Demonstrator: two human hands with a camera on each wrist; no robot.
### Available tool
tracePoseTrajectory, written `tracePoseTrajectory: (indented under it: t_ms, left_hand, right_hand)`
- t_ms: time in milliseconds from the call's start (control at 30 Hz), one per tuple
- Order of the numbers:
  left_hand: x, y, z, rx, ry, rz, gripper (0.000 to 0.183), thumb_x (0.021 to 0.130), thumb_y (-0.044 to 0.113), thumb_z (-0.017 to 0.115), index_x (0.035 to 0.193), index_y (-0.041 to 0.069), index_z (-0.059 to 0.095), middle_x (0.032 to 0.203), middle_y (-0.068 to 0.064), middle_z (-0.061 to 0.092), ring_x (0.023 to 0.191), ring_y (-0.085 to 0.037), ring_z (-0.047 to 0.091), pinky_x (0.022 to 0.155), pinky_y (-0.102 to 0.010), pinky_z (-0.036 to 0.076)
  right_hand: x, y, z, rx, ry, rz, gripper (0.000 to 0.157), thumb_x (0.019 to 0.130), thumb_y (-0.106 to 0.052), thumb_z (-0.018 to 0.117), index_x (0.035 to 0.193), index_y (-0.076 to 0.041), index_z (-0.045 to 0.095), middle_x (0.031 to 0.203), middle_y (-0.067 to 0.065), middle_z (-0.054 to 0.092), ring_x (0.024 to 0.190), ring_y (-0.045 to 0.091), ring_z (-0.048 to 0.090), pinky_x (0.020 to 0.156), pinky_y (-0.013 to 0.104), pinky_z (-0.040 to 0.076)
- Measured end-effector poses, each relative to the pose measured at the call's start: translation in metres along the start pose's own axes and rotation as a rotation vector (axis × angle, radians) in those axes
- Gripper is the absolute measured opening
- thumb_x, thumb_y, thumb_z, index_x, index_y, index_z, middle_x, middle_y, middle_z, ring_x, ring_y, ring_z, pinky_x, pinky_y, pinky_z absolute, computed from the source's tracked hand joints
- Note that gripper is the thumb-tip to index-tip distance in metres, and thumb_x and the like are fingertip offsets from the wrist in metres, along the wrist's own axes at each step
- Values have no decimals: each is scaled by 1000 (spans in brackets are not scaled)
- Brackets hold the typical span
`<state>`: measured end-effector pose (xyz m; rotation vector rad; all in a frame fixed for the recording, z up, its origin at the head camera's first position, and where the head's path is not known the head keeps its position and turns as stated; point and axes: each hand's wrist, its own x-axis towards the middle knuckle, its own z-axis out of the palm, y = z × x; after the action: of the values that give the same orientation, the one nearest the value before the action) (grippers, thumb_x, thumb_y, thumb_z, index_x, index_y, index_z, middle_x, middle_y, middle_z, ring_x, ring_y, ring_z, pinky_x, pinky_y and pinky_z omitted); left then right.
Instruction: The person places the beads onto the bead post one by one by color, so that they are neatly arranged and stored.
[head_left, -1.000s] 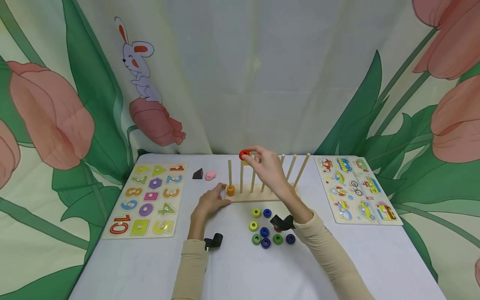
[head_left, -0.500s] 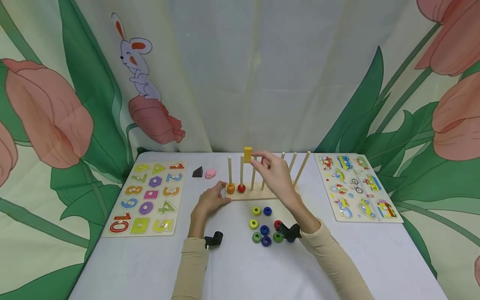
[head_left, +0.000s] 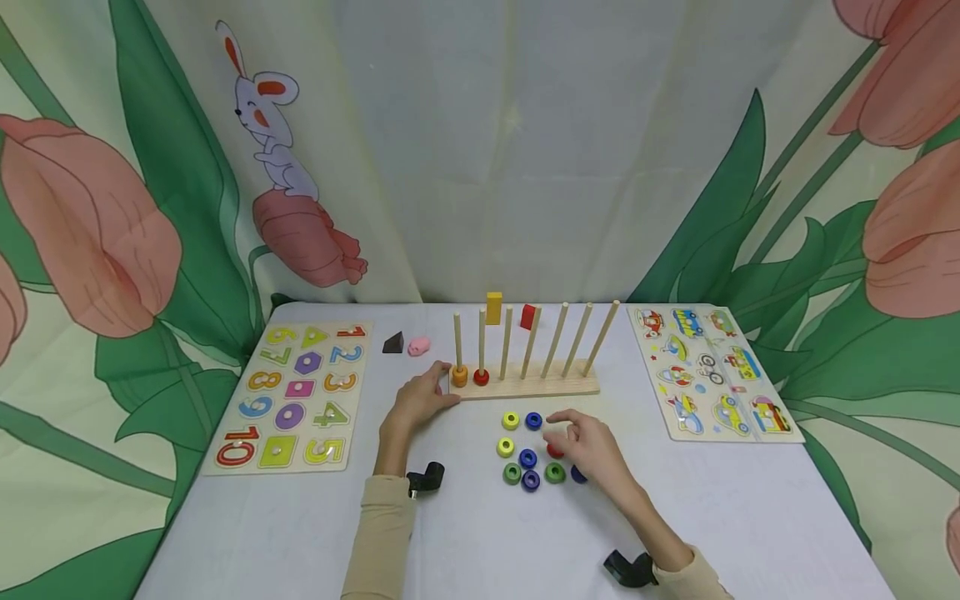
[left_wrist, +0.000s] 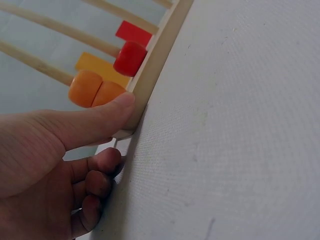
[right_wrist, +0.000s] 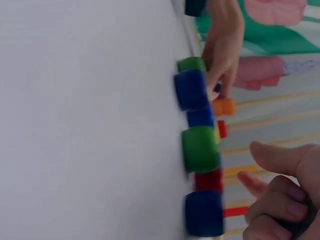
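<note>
A wooden peg stand (head_left: pixel 525 385) holds a row of upright pegs. Orange beads (left_wrist: pixel 97 90) are stacked on its leftmost peg, and one red bead (head_left: pixel 481 377) sits at the bottom of the second. My left hand (head_left: pixel 416 400) grips the stand's left end, thumb (left_wrist: pixel 107 115) along the front edge. My right hand (head_left: pixel 592 450) is over the right side of the loose beads, holding nothing. Its thumb and forefinger are apart, the other fingers curled. Just by its fingertips lies another red bead (head_left: pixel 553 451), partly hidden; a blue bead (head_left: pixel 533 421) is close by.
Several yellow, green and blue beads (head_left: pixel 512 473) lie in front of the stand. Behind it are a yellow block (head_left: pixel 493 308) and a red block (head_left: pixel 528 316). A number puzzle board (head_left: pixel 288 400) lies left, a vehicle puzzle board (head_left: pixel 712 375) right. A dark wedge (head_left: pixel 393 342) and pink piece (head_left: pixel 418 346) sit back left.
The red bead dropped from my right fingers down the second peg. My right hand then drew back toward me to the loose beads. My left hand stayed on the stand.
</note>
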<state>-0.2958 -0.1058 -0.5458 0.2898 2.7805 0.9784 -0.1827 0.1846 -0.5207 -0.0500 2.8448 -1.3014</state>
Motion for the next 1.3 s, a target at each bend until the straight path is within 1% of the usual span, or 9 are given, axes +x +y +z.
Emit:
tracePoseTrajectory:
  t_ms: [100,200,333,433,600,800,1067,1200,1300]
  left_hand:
    - [0,0,0,4,6,5,60,82,35,74,134,17,48,74,0,54,61,-17,48,58,-32,35]
    - [0,0,-1,5,16,16,60,82,35,75,133,17,49,74,0,55,62,-17,49,58,-33,36]
    - [0,-1,1,-6,17,23,60,81,35,75,132,17,50,75,0,54,62,-17,49,58,-33,36]
    - [0,-1,2,-12,14,22,60,81,35,75,132,17,49,75,0,54,63,-17,48,58,-33,36]
    - [1,-2,3,-14,5,11,60,82,36,74,133,18,49,76,0,55,64,-17,49,58,-33,36]
    - [2,-1,2,-11,9,10,60,82,36,74,133,18,49,76,0,54,64,-17,49,59,-33,36]
    - [2,-2,1,-11,-3,6,61,82,36,74,134,18,48,75,0,54,64,-17,49,58,-32,36]
    - [1,-1,0,-12,-3,19,61,83,36,73,135,17,48,75,0,54,63,-16,48,59,-32,36]
    - [1,0,-1,-11,4,22,61,83,36,73,135,17,48,75,0,55,63,-16,49,59,-32,37]
  right_hand:
    - [-10,15,6,-63,-26,37,29,81,-23,77,105,-10,69,49,-4,41,40,9,34,39,24,26]
    - [-16,23,9,-105,-11,39,29,78,-23,78,103,-11,69,48,-4,42,41,9,36,40,24,26]
    - [-18,25,9,-128,12,23,28,79,-23,78,102,-11,70,49,-5,42,41,9,36,40,25,26]
    - [-16,18,6,-135,33,-10,27,80,-24,77,102,-11,70,50,-5,40,41,8,34,40,24,25]
    - [-4,-9,-5,-114,86,-97,28,81,-26,76,105,-11,70,50,-5,38,41,8,31,40,23,23]
    - [14,-56,-15,-46,115,-162,30,84,-31,73,108,-14,69,52,-4,40,43,12,36,39,25,25]
    - [42,-117,-26,18,138,-270,33,85,-34,71,111,-14,67,52,-1,38,42,17,35,38,27,25]
    - [56,-139,-32,18,190,-367,33,86,-33,71,111,-13,68,52,-1,37,42,16,35,40,27,24]
    - [67,-151,-36,8,224,-414,33,86,-32,71,111,-11,68,53,-1,38,43,16,34,41,28,24]
